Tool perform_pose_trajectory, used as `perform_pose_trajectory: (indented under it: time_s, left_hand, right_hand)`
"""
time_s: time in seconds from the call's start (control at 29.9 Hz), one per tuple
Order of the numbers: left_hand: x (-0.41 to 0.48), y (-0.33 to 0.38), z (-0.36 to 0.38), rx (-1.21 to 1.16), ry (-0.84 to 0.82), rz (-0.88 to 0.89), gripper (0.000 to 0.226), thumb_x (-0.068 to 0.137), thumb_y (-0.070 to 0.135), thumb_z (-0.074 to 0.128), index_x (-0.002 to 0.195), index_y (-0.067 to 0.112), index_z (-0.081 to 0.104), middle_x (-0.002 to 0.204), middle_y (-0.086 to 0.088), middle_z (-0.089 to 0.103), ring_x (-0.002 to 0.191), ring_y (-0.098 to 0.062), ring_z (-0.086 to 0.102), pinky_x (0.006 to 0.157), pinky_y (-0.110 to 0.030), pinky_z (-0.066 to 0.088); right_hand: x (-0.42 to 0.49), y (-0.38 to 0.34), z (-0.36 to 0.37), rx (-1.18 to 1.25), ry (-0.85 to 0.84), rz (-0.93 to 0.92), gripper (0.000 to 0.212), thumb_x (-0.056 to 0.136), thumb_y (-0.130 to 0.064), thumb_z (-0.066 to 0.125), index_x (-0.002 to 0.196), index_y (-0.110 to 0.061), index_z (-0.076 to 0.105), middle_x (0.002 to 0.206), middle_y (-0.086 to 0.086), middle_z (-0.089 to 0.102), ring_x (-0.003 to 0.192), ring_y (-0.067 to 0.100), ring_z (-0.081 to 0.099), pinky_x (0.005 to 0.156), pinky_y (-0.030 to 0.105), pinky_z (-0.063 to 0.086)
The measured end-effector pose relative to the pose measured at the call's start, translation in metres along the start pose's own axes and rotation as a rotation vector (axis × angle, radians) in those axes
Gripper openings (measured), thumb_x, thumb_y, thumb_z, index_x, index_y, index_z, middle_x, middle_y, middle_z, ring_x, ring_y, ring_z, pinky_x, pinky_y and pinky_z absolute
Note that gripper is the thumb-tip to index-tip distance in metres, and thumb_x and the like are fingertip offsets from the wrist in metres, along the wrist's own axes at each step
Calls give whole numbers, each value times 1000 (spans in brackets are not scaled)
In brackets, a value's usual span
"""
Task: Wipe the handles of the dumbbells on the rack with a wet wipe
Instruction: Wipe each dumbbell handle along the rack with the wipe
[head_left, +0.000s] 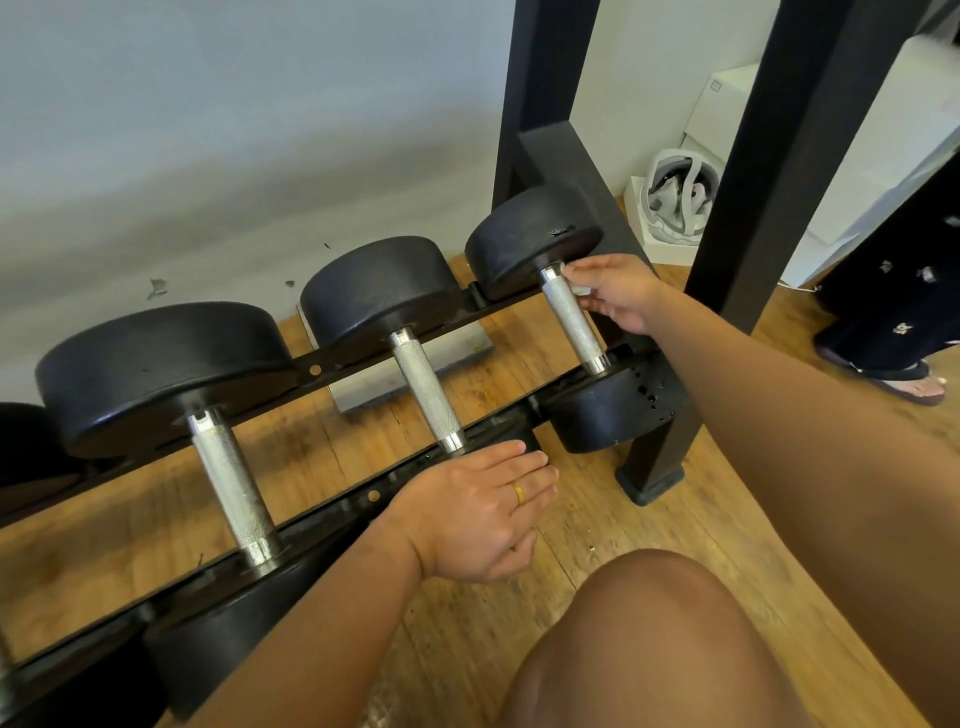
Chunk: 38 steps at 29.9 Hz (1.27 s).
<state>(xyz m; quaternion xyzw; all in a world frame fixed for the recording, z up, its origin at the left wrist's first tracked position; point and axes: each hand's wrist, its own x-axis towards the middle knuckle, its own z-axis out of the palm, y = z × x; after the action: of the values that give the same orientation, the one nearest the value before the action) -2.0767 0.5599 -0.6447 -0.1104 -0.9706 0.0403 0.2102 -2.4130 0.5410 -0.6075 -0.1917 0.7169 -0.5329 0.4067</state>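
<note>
Three black dumbbells lie across the low black rack (332, 512), each with a knurled silver handle. My right hand (615, 293) presses a small white wet wipe (574, 283) against the upper end of the right dumbbell's handle (571, 322). My left hand (478, 512) rests flat, fingers together, on the near head of the middle dumbbell, just below its handle (426, 389). The left dumbbell's handle (234, 480) is untouched. Most of the wipe is hidden inside my fingers.
Black upright posts (763, 171) of a frame stand right of the rack on the wooden floor. A grey metal plate (462, 345) lies under the rack. My knee (654, 644) is at the bottom. Another person's foot in a sandal (909, 382) stands at the right edge.
</note>
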Motion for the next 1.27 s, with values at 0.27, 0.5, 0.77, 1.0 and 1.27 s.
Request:
perform_pose_trajectory:
  time_s: [0.27,0.5,0.77,1.0,1.27]
  left_hand:
    - [1,0,-1,10,18,3,43,97,35,50,125,11,74,131,-6,70,127,-22,63,117,-40,41]
    - [1,0,-1,22,11,2,43,96,35,51,124,11,74,131,-7,70,127,-22,63,119,-39,37]
    - [0,0,-1,21,-2,-2,44,96,35,52,126,11,73,131,-7,70,128,-23,62,119,-40,38]
    - [0,1,0,21,8,0,43,96,34,51,125,11,73,131,-7,70,128,-23,62,119,-40,37]
    - [0,0,0,19,9,7,45,98,35,48,127,11,72,132,-7,70,128,-23,62,119,-40,39]
  right_hand:
    - [0,4,7,-33,70,-124,4,90,-3,71,93,-6,72,99,11,72,94,22,70,84,32,60]
    - [5,3,13,-85,145,-122,10,88,-1,72,84,-9,70,90,8,72,86,20,70,76,29,58]
    - [7,3,14,-173,153,-112,16,91,1,68,81,-11,69,91,10,70,90,22,68,79,31,59]
    - [8,4,6,-311,90,-167,18,92,-7,68,82,-21,74,94,6,75,100,24,71,97,43,56]
    - [-7,0,-7,-440,2,-145,21,92,0,66,87,-18,74,95,6,74,100,21,69,102,44,53]
